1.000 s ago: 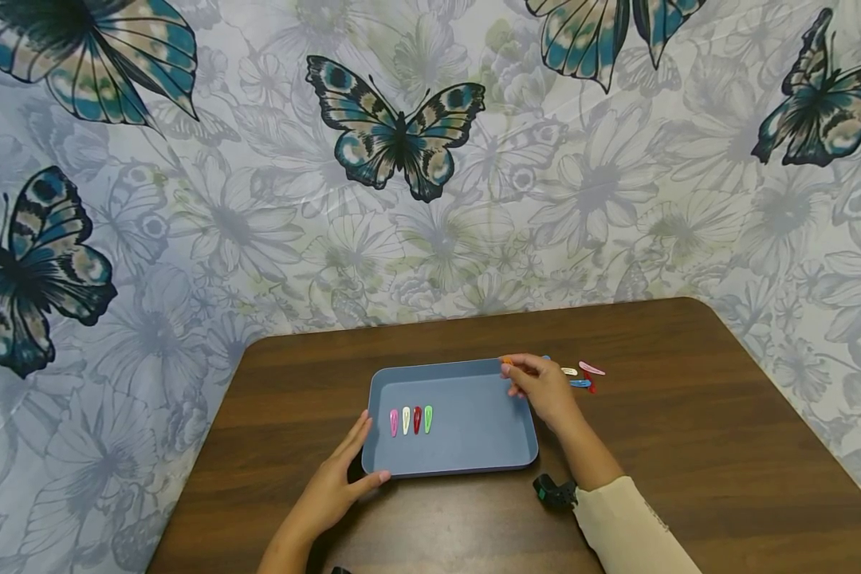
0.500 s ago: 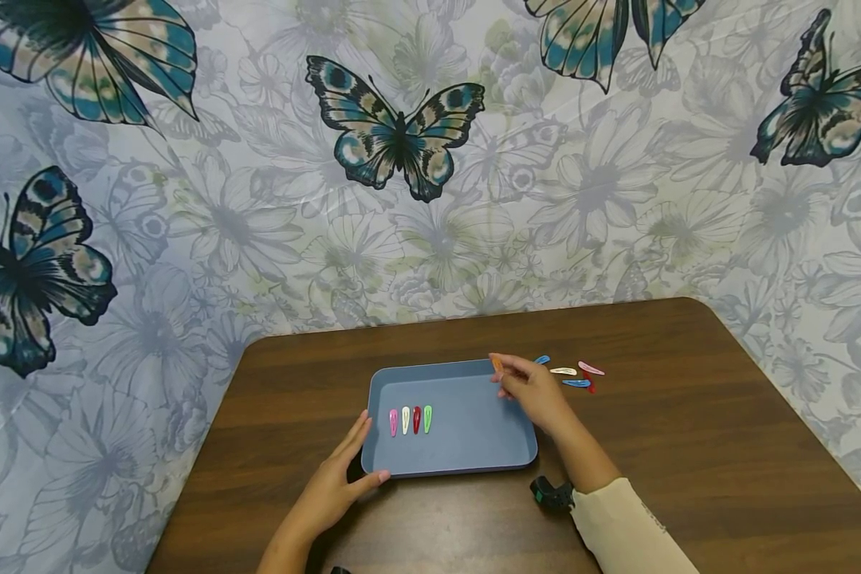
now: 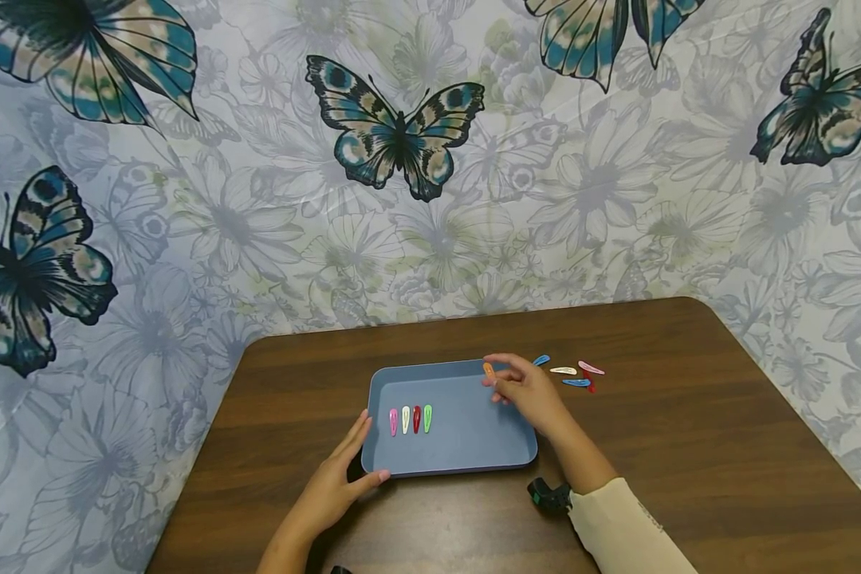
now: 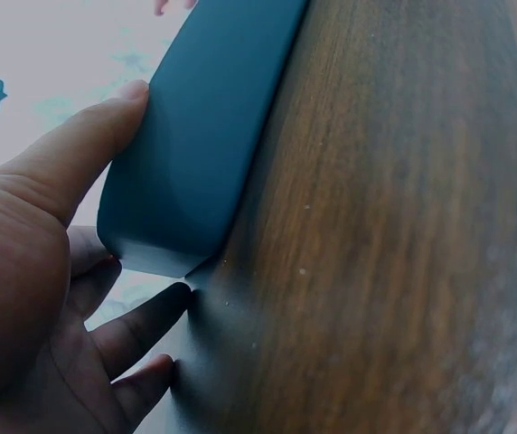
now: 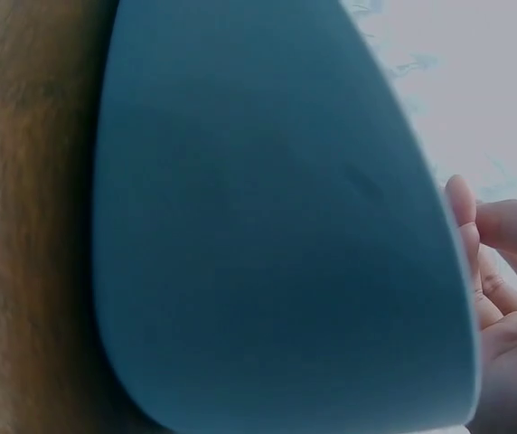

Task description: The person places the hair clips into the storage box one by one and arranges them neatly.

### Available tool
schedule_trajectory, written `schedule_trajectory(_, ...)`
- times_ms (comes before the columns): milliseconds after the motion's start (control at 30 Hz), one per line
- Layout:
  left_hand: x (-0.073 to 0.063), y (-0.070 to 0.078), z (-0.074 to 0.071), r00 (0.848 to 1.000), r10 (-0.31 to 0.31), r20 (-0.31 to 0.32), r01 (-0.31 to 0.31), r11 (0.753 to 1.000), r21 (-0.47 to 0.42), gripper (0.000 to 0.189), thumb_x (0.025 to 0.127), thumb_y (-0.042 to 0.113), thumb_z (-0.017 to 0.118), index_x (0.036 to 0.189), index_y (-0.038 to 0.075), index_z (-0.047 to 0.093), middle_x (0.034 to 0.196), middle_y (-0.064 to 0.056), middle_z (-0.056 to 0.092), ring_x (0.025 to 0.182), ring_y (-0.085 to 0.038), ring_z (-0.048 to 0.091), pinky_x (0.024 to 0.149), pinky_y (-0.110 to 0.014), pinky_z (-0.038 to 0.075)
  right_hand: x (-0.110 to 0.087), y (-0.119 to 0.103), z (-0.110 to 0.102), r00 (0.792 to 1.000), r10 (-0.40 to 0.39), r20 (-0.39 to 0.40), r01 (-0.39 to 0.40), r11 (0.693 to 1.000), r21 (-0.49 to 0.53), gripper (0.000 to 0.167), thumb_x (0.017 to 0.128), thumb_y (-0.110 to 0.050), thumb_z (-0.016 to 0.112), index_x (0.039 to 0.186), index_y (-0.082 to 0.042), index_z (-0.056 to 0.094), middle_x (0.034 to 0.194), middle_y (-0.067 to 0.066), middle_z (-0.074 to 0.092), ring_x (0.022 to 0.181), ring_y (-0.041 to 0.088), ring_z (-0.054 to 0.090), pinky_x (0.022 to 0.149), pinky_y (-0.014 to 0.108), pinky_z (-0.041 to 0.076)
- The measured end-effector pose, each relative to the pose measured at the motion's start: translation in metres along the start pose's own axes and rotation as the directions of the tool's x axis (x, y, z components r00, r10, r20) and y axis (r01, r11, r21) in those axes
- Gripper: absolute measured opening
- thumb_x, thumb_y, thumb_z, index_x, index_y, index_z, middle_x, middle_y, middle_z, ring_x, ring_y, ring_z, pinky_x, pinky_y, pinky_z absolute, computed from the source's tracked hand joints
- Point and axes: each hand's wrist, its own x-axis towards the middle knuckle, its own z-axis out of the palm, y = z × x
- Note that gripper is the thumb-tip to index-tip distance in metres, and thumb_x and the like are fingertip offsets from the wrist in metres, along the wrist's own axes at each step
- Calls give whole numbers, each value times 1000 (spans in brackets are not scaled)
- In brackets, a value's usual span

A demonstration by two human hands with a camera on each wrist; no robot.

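The right hand point(image 3: 529, 392) pinches a slim orange clip point(image 3: 489, 370), shifted farther left over the tray point(image 3: 466, 438). The left hand point(image 3: 333, 482), spread, touches the tray.

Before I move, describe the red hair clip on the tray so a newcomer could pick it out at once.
Find the brown table and the blue-grey rectangular tray on it. In the tray's left half, a row starts with a pink clip; the red clip is third from the left. It is the only red one on the tray, between a white clip and a green clip.
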Motion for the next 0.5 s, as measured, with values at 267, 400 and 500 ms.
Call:
schedule_trajectory(267, 1, -1, 0, 1000, -2, 0, 2, 1000, 5, 96, 86, 61, 71, 163, 31, 21, 171, 12, 10, 156, -30, 22, 119, -68, 25, 0, 0, 4, 1000, 1, 20, -1, 1000, 15, 40, 99, -4, 60, 139, -5, 58, 114, 29, 71, 75, 19, 70, 70, 33, 59)
schedule_trajectory(400, 2, -1, 1, 1000, -1, -1, 1, 1000, 1, 97, 86, 60, 71, 163, 31, 21, 171, 12, 11, 156, -29, 21, 119, -67, 25, -1, 0, 5, 998, -10, 58, 9, 1000, 25, 44, 98, -1, 58, 143, -3, 54, 118, 31, 69, 79, 18, 71, 73, 33, 59)
schedule_trajectory(500, 2, 0, 1, 1000, 3, -3, -3, 1000, 2, 97, 86, 60, 71, 163, 30, 21, 172, 11, 11, 156, -29, 22, 119, -67, 25, -2, -1, 6, 997, -18, 81, 16, 1000, 18, 48, 98, 1, 57, 145, -3, 51, 121, 30, 68, 84, 22, 73, 75, 33, 59)
